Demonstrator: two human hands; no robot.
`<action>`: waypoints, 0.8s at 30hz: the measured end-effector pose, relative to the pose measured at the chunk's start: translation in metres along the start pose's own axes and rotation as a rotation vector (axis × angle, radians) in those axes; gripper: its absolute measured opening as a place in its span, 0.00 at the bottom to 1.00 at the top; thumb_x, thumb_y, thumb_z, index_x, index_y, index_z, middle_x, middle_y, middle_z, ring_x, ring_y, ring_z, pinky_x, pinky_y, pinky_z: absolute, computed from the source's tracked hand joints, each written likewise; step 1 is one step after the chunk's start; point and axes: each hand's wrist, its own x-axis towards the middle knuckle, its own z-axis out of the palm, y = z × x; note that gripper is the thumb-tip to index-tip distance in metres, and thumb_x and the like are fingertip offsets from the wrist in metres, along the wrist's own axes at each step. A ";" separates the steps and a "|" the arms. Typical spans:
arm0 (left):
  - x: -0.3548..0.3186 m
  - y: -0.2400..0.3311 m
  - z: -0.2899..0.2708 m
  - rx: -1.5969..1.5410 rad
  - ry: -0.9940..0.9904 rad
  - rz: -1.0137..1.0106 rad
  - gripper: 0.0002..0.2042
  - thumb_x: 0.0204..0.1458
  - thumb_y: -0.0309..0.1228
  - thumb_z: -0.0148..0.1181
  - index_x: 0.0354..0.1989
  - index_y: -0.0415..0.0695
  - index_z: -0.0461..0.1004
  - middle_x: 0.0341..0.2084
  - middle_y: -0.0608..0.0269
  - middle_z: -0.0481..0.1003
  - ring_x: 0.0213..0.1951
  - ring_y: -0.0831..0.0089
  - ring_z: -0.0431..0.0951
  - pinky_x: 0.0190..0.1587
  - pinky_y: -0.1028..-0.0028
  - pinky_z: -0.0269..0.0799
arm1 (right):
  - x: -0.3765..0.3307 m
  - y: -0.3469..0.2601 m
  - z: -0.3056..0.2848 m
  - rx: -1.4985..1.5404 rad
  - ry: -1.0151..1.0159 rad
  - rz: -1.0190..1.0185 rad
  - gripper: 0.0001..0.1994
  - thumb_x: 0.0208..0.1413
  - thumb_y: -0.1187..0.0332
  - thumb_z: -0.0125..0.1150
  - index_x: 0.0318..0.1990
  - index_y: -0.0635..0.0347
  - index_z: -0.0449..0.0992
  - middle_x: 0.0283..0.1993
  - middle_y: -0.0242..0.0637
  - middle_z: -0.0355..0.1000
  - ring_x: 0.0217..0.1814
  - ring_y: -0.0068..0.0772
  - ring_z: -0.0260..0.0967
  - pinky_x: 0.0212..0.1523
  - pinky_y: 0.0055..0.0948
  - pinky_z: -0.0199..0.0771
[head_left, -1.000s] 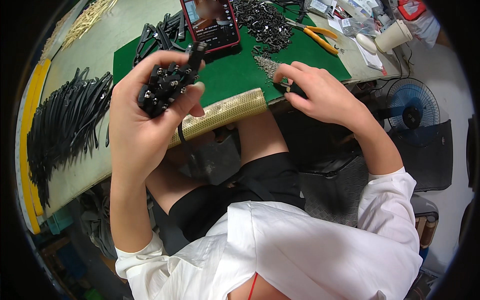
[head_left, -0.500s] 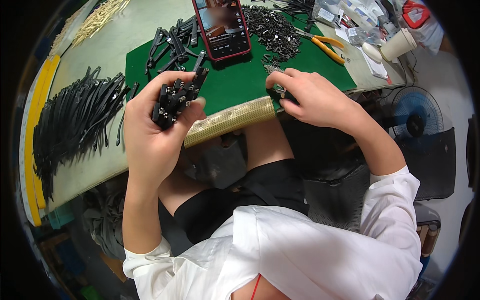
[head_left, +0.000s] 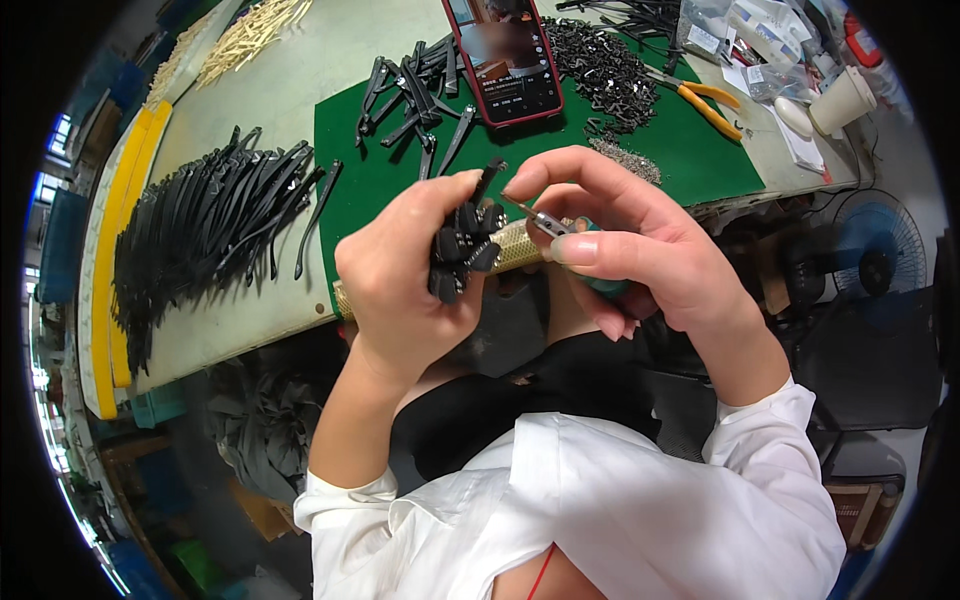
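Observation:
My left hand (head_left: 395,270) is closed round a bundle of black eyeglass temples (head_left: 462,248), with their hinge ends facing right. Just to the right, my right hand (head_left: 665,235) grips a small screwdriver (head_left: 550,222) with a metal collar and a teal handle. The driver's thin tip points at the bundle, close to one temple that sticks up; whether they touch I cannot tell. Behind my right hand, a heap of tiny silvery screws (head_left: 632,160) lies on the green mat (head_left: 345,125).
A big stack of black temples (head_left: 205,235) covers the left of the table, with looser temples (head_left: 405,100) on the mat. A phone (head_left: 508,75) stands at the back, near small black parts (head_left: 610,70), orange-handled pliers (head_left: 712,110) and a cup (head_left: 842,102). A fan (head_left: 872,258) is at right.
My right hand has come from beside the screw heap to the bundle, and the screwdriver now shows in it. My left hand has turned the bundle. The whole view has shifted.

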 end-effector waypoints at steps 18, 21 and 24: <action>-0.006 0.003 -0.006 0.131 -0.112 0.043 0.19 0.36 0.16 0.60 0.42 0.35 0.77 0.29 0.52 0.79 0.28 0.63 0.82 0.32 0.74 0.75 | 0.007 0.014 0.011 -0.251 0.161 -0.129 0.13 0.65 0.68 0.53 0.53 0.61 0.64 0.26 0.34 0.71 0.18 0.23 0.67 0.17 0.25 0.63; -0.008 -0.003 -0.006 0.176 -0.157 0.044 0.20 0.34 0.16 0.60 0.42 0.37 0.77 0.28 0.52 0.78 0.28 0.58 0.81 0.31 0.71 0.74 | 0.020 0.046 0.009 -0.761 0.322 -0.479 0.17 0.61 0.70 0.57 0.53 0.65 0.62 0.27 0.45 0.72 0.20 0.43 0.71 0.21 0.37 0.68; -0.003 -0.004 -0.004 0.287 -0.283 -0.061 0.20 0.34 0.16 0.60 0.41 0.40 0.76 0.27 0.51 0.77 0.28 0.53 0.79 0.31 0.67 0.73 | 0.026 0.056 0.011 -1.141 0.425 -0.611 0.21 0.57 0.69 0.61 0.54 0.67 0.61 0.30 0.49 0.74 0.24 0.49 0.75 0.22 0.40 0.72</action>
